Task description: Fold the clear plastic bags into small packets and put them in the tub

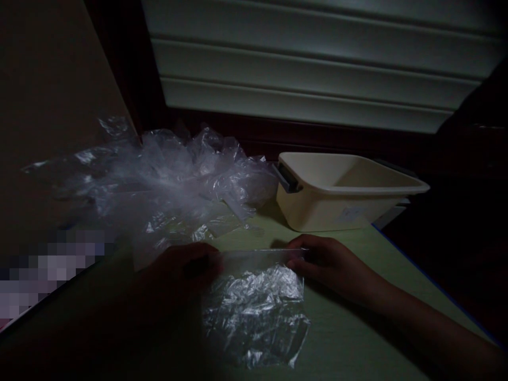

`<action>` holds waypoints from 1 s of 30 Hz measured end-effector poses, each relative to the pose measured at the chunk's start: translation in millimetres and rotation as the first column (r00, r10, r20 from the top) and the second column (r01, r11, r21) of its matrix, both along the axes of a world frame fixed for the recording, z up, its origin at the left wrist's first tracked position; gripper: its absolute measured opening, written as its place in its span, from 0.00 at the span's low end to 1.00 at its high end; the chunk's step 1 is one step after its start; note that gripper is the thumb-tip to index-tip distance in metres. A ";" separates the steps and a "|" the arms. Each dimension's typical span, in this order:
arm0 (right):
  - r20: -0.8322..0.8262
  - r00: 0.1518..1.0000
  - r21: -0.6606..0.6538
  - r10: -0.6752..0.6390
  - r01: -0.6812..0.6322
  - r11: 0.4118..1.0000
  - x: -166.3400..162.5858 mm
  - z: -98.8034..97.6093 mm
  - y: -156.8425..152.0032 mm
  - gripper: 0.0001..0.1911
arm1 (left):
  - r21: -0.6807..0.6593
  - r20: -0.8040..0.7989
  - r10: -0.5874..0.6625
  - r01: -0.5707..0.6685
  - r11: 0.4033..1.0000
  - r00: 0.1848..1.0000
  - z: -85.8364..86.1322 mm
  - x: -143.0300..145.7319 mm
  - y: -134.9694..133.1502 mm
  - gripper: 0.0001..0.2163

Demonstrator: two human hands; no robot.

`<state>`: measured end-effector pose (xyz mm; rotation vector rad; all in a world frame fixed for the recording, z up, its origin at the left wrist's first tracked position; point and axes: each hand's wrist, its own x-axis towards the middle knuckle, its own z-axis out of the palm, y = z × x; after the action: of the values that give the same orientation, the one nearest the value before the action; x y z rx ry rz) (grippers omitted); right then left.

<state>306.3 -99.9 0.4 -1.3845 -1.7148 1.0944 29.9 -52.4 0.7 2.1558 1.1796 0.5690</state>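
Note:
A clear plastic bag (257,307), crinkled and shiny, hangs or lies toward me over the table from its straight upper edge. That edge is stretched between my two hands. My left hand (200,262) pinches its left end; deep shadow covers most of those fingers. At the right end, my right hand (317,256) is closed on the edge, thumb in front and fingers behind. Just beyond my hands lies a large loose heap of clear plastic bags (178,174), some of it reaching close to my left hand.
A cream plastic bin (321,209) with grey handles stands at the back right of the pale green table (357,338). Behind it is a slatted shutter (301,69). A wall (51,106) rises at left. The table's blue edge runs along the right. The room is dim.

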 end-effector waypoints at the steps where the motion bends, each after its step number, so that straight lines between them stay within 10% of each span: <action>1: 0.004 1.000 0.008 -0.004 0.004 1.000 0.0 -0.4 -0.1 0.06 | 0.008 0.000 -0.004 0.004 1.000 1.000 -1.1 -0.4 0.2 0.14; 17: 0.119 0.993 0.104 0.007 -0.020 0.994 1.9 -1.1 -1.2 0.04 | 0.256 0.039 -0.154 0.139 0.957 0.987 -4.7 -4.1 4.4 0.09; 30: 0.475 0.862 0.326 0.176 -0.359 0.875 3.4 15.1 -10.0 0.12 | 0.592 -0.284 -0.267 0.388 0.707 0.921 -5.9 -12.0 1.1 0.17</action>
<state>309.7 -109.9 15.5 -1.1912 -2.3645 0.5253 18.0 -51.3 -5.1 2.9792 0.6864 0.6960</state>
